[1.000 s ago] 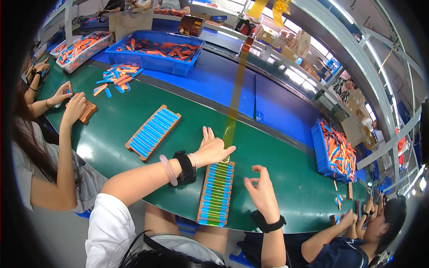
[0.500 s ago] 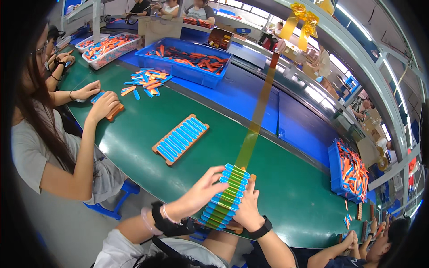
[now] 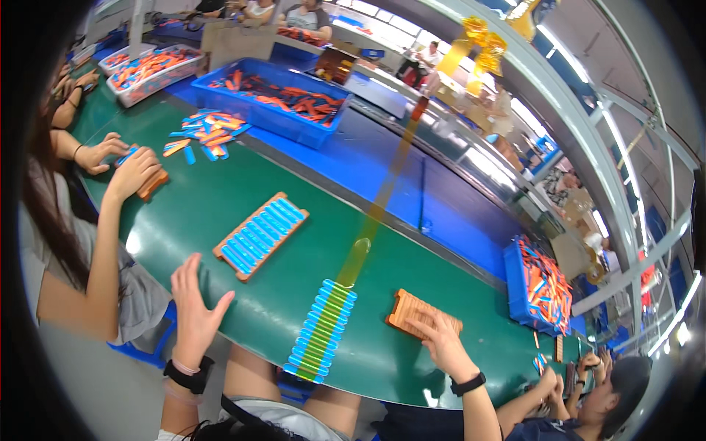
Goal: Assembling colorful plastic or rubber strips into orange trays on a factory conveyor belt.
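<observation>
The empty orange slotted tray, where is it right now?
The empty orange tray lies on the green belt under the right hand, right of the taped blue tube row.

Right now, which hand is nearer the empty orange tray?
Right. The right hand rests on the empty orange tray; the left hand is far off, beyond the taped blue row.

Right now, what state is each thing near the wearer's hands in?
Left hand: open, fingers spread, holding nothing, at the green table edge.
Right hand: flat on empty ridged orange wooden tray.
Row of blue tubes: out of a tray, lying flat, yellow tape strip along it.
Filled orange wooden tray: full of blue tubes, untouched.
</observation>
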`<state>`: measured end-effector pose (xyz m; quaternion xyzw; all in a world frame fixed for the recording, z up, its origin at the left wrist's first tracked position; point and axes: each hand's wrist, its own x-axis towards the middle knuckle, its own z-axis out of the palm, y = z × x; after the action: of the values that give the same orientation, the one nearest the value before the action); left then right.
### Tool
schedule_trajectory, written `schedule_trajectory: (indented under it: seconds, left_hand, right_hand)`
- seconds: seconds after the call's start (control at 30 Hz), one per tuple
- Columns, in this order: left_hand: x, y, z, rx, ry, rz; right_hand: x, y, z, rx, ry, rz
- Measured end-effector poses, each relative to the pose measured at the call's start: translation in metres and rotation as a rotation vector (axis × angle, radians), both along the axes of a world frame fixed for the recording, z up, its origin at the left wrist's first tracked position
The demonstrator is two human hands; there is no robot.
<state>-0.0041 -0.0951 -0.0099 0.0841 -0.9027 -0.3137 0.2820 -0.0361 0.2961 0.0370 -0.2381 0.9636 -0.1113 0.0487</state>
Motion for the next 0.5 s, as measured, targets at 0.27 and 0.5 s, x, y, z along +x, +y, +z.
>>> schedule_trajectory:
  seconds: [0.27, 0.5]
  left_hand:
    - [-0.032, 0.005, -0.015, 0.069, -0.066, -0.111]
    - [-0.045, 0.014, -0.015, 0.014, -0.052, -0.154]
  right_hand:
    - [-0.053, 0.086, -0.018, -0.029, 0.212, -0.204]
    - [-0.082, 0.105, -0.027, -0.077, 0.249, -0.343]
